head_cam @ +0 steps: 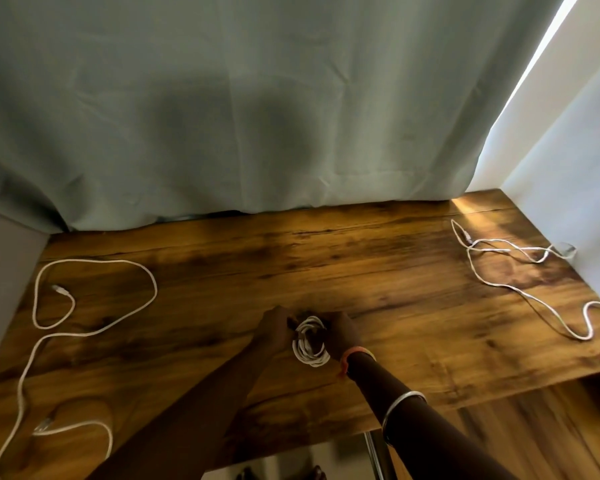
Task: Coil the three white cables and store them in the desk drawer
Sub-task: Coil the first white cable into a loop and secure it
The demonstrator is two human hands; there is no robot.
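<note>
A white cable wound into a small coil [310,344] sits at the middle of the wooden desk [361,271]. My left hand [274,329] grips the coil's left side and my right hand [342,332] grips its right side. A second white cable [94,268] lies loose in wide loops on the desk's left part, running down to the front left corner. A third white cable [520,292] sprawls uncoiled on the right part, one end near the wall. No drawer shows in this view.
A grey-green curtain [257,116] hangs behind the desk's back edge. White walls [575,168] close in on the right and a grey surface on the left. A metal desk leg [378,455] and wooden floor show below the front edge.
</note>
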